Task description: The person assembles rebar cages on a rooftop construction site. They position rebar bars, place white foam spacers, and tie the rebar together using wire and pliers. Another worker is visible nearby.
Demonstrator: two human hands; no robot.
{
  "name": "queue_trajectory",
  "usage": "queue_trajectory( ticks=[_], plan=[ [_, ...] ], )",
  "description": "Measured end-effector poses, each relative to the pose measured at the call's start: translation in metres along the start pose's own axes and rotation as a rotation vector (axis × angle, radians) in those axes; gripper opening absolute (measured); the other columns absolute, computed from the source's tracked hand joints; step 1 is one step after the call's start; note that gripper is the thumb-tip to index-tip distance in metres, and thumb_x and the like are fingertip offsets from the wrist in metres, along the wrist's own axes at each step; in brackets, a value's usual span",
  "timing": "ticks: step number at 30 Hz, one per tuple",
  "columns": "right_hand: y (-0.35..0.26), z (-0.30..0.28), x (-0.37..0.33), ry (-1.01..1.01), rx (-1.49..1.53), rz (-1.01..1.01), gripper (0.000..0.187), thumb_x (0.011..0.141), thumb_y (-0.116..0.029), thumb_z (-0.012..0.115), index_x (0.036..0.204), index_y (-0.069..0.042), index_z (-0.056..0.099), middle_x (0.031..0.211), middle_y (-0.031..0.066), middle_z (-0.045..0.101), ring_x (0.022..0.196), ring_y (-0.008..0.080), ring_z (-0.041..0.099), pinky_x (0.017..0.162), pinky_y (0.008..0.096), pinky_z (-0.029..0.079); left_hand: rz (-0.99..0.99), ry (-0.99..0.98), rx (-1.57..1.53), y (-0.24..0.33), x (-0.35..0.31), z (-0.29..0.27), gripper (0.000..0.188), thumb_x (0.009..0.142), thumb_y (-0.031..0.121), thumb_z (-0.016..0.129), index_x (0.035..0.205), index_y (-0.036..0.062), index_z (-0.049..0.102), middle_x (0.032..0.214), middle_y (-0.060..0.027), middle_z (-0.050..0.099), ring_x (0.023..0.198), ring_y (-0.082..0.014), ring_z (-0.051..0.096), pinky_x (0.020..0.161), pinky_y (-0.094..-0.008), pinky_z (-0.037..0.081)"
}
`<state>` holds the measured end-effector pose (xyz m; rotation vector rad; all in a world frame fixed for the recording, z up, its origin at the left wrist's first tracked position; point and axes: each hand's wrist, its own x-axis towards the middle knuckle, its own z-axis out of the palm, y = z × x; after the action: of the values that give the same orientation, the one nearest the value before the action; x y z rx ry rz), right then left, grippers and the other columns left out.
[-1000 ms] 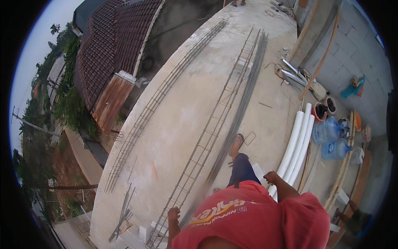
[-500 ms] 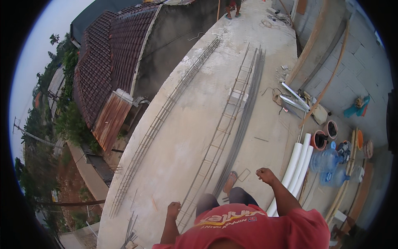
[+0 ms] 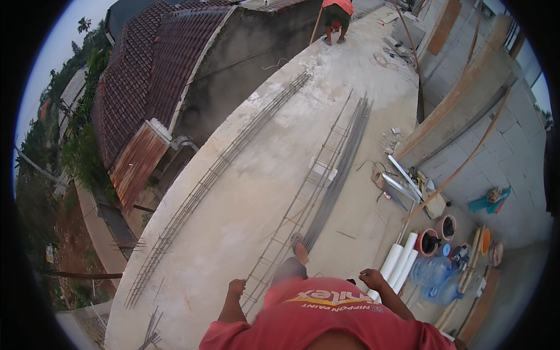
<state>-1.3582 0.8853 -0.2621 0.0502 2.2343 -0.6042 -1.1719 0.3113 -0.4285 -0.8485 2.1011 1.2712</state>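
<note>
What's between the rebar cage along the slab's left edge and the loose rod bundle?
The head view shows mostly bare concrete, then a second rebar cage and a pale block.

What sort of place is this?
Probably a building site, seemingly on an upper level: bundled steel bars and white pipes lie on a bare concrete slab, beside an unplastered block wall.
</note>
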Motion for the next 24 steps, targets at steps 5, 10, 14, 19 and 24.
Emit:
queue_trajectory(
  ticks=[5,10,14,19,24],
  plan=[
    [0.018,-0.054,0.028,-0.133,0.280,0.174,0.038,0.083,-0.031,0.061,0.101,0.003,0.064,0.088,0.0123,0.066,0.067,0.0171,0.063,0.059,0.0303,0.051,-0.112,0.003,-0.135,0.020,0.081,0.034,0.029,0.084,0.028,0.060,0.098,0.0028,0.058,0.088,-0.0076,0.061,0.079,-0.0178,0.058,0.057,-0.0314,0.043],
    [0.039,-0.107,0.077,-0.043,0.532,0.447,0.036,0.082,-0.029,0.062,0.104,-0.001,0.062,0.077,0.0073,0.062,0.066,0.0167,0.062,0.048,0.0278,0.046,-0.265,0.083,-0.386,0.247,0.090,-0.006,0.041,0.084,0.036,0.059,0.104,0.0002,0.059,0.094,-0.0101,0.063,0.087,-0.0191,0.058,0.070,-0.0324,0.045],
    [0.033,-0.178,0.155,-0.081,0.341,0.294,0.041,0.083,-0.032,0.061,0.104,0.003,0.063,0.080,0.0144,0.066,0.065,0.0189,0.065,0.058,0.0311,0.050,-0.239,0.128,-0.380,0.324,0.111,-0.014,0.041,0.083,0.036,0.060,0.103,0.0000,0.059,0.096,-0.0106,0.062,0.089,-0.0181,0.057,0.074,-0.0329,0.045],
    [0.017,-0.261,0.297,-0.119,-0.049,-0.121,0.042,0.079,-0.032,0.062,0.104,0.002,0.063,0.091,0.0216,0.066,0.088,0.0339,0.065,0.079,0.0384,0.050,-0.370,0.217,-0.458,0.371,0.111,0.021,0.040,0.083,0.036,0.060,0.101,0.0007,0.060,0.095,-0.0091,0.061,0.089,-0.0174,0.056,0.073,-0.0332,0.045],
    [0.007,-0.287,0.474,-0.305,-0.338,-0.346,0.041,0.077,-0.031,0.062,0.106,-0.002,0.063,0.095,0.0214,0.066,0.094,0.0354,0.062,0.086,0.0416,0.048,-0.520,0.302,-0.554,0.417,0.119,0.111,0.033,0.083,0.034,0.061,0.094,0.0026,0.061,0.084,-0.0049,0.059,0.077,-0.0133,0.052,0.065,-0.0297,0.042]
  ],
)
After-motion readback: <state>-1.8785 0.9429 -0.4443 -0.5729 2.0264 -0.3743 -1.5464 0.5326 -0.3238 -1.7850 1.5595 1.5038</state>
